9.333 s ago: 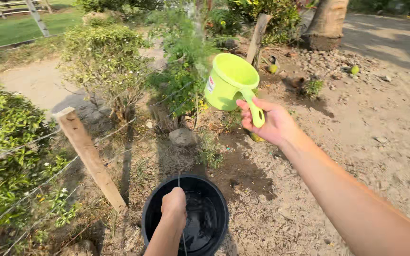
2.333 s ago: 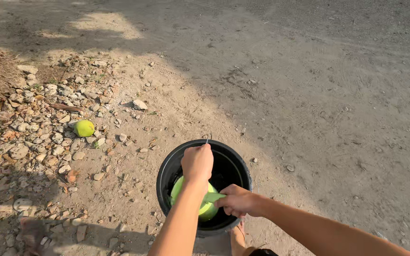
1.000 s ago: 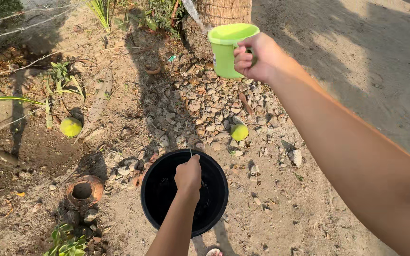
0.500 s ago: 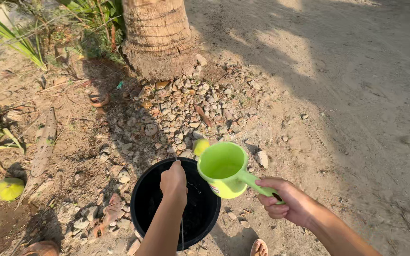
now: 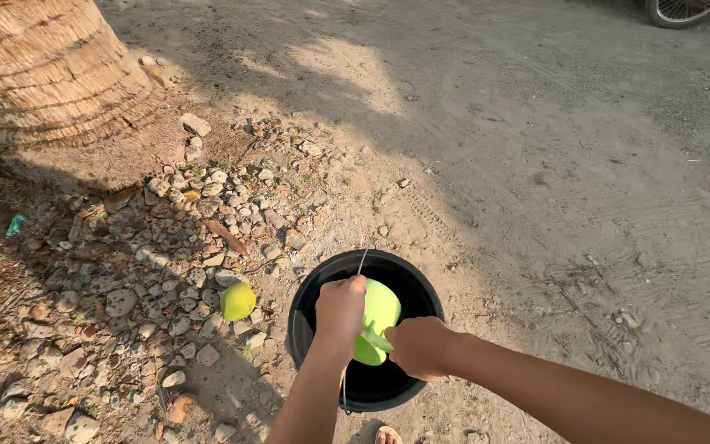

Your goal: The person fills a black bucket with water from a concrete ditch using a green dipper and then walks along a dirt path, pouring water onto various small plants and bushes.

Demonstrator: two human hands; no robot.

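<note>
Right hand (image 5: 417, 347) fingers curled tight on the handle of the green dipper (image 5: 375, 320), which sits tilted inside the black bucket (image 5: 421, 289), mouth down toward the dark bottom. Looks like a scoop is underway; dipper not lifted out yet. Left hand (image 5: 340, 308) fingers closed in a fist around the thin wire handle (image 5: 361, 262) above the rim. Beside the bucket: a green fruit (image 5: 238, 301) among stones (image 5: 158, 271), palm trunk (image 5: 47, 66) beyond.
</note>
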